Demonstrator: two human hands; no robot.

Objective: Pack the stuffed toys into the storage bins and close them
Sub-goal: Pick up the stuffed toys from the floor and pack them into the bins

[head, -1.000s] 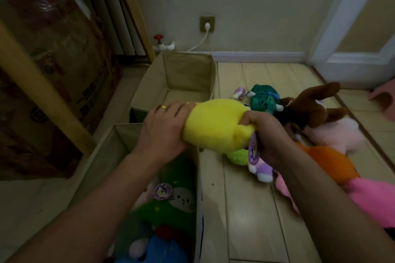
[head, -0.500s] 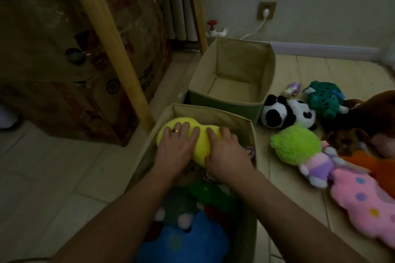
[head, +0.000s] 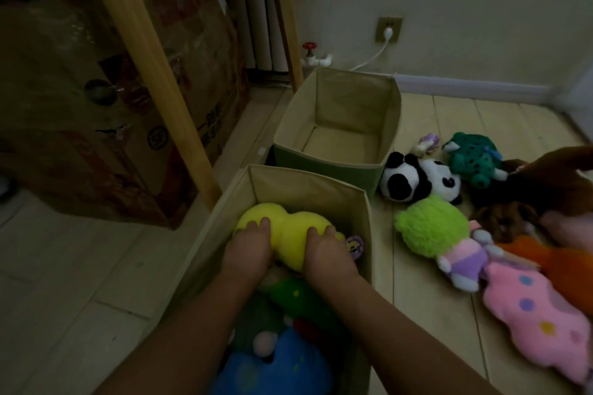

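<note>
Head view. The step in hand is stowing: the yellow stuffed toy (head: 288,234) sits inside the near storage bin (head: 308,181), at its far end, on top of other toys already packed (a green one (head: 295,298) and a blue one (head: 276,365) lie nearer the camera). Both hands are in the bin with it. The left hand (head: 248,250) grasps the toy's left end with fingers curled over its top; the right hand (head: 327,253) grasps the right end the same way. The toy looks compressed between them, so the action reads as pressing it down into place.

Beyond the near storage bin stands the far storage bin (head: 337,99), open and with nothing visible inside. To the right of the near bin, on the wooden floor (head: 417,314), lie the unpacked toys: a panda (head: 417,179), a lime-green plush (head: 433,228), a teal spotted plush (head: 471,160), a brown plush (head: 545,183), and a pink spotted plush (head: 539,321).

Next move, as judged: release the yellow toy and reach right for the closest loose toy. The near bin appears close to full, so further toys probably belong in the far bin. No lid is visible.
</note>
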